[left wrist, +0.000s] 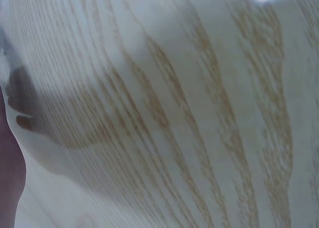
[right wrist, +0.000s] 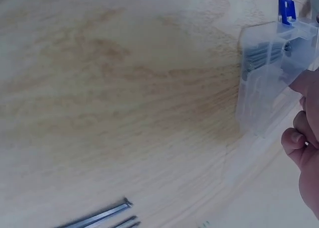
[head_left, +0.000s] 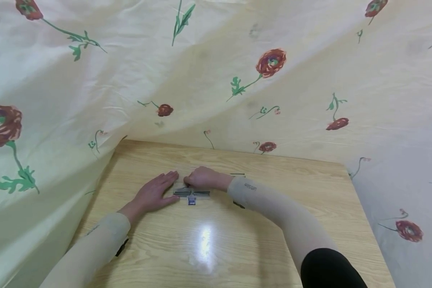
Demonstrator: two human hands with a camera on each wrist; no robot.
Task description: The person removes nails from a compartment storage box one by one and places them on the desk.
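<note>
Translucent plastic box [right wrist: 256,101] holds slender, straight metal fasteners [right wrist: 264,57].

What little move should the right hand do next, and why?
Once it's free, the right hand should probably reach for a loose fastener, because some lie out on the table, while similar ones sit inside the clear box.

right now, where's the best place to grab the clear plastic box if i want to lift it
Probably by its left and right outer walls, coming from both sides and keeping it level: the clear plastic box is open, with metal fasteners inside that could spill. Avoid the blue latch, which juts from the near edge.
</note>
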